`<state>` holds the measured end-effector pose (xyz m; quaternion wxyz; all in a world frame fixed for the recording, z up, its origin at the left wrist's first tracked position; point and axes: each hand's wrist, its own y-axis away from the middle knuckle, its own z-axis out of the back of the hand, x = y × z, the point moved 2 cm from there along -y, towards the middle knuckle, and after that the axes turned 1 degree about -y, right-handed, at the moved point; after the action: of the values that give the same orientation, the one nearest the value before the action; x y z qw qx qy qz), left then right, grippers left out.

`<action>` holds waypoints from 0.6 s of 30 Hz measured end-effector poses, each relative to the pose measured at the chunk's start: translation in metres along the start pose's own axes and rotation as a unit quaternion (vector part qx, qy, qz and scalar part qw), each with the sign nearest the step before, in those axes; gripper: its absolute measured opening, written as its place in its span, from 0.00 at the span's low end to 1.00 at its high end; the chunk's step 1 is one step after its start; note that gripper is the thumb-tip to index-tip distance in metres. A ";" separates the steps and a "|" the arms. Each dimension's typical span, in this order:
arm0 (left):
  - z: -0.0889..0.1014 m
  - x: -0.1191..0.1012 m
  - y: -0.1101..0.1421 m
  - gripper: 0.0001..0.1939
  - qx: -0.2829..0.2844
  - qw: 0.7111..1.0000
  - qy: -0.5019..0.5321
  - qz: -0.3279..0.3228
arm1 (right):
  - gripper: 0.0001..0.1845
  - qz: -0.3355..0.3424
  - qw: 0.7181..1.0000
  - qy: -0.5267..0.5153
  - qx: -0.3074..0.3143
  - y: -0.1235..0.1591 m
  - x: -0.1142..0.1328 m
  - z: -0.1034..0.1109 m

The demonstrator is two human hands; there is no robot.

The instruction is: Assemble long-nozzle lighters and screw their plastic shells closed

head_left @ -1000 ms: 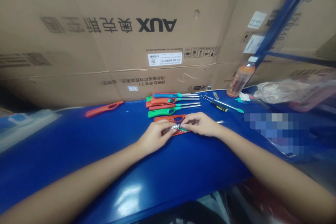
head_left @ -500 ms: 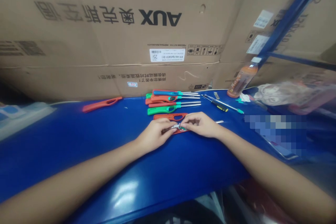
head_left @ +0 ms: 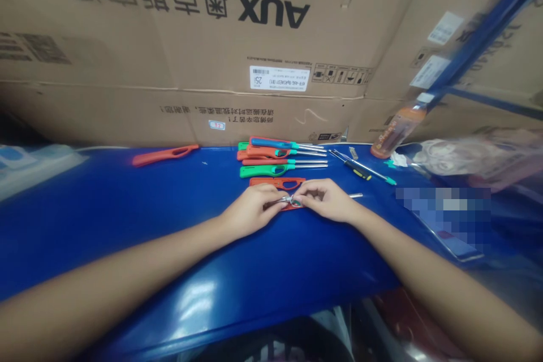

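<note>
Near the table's middle, my left hand (head_left: pixel 250 210) is closed in a pinch on a small silvery part (head_left: pixel 285 199), mostly covered by the fingers. My right hand (head_left: pixel 326 201) has its fingertips together at a thin pale wire loop (head_left: pixel 295 202) at the end of that part. Beneath the hands lies an orange-red lighter (head_left: pixel 292 207), largely hidden; a metal tube (head_left: pixel 356 196) sticks out past my right hand. Just beyond is an orange lighter casing (head_left: pixel 278 182). Behind it several long-necked lighters (head_left: pixel 263 171) in green, orange and blue are piled, metal tubes pointing right.
A red lighter casing (head_left: pixel 165 155) lies at the left on the blue table (head_left: pixel 161 215). To the right are a black-and-yellow screwdriver (head_left: pixel 358 170), a thin metal rod (head_left: pixel 377 174) and an orange drink bottle (head_left: pixel 399 127). Large cardboard boxes (head_left: pixel 190 68) stand behind.
The camera view has tilted down and shifted slightly. Both hands stay together over the same spot, with the silvery part still pinched; only small finger movements show.
</note>
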<state>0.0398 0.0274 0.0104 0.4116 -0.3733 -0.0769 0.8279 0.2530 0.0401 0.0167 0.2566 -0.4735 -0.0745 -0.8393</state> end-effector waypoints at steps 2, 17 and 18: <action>0.000 -0.001 0.000 0.13 0.005 1.000 -0.007 -0.003 | 0.18 -0.003 1.000 -0.006 0.000 0.000 0.000 0.000; -0.001 0.004 0.001 0.14 0.014 1.000 0.014 0.010 | 0.18 -0.007 1.000 -0.008 -0.012 -0.001 0.001 -0.003; -0.001 0.005 0.001 0.14 0.013 1.000 0.015 0.015 | 0.18 -0.011 1.000 -0.012 -0.013 -0.002 0.001 -0.003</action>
<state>0.0382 0.0301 0.0068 0.4048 -0.3816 -0.0546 0.8292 0.2492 0.0399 0.0159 0.2397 -0.4862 -0.0717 -0.8372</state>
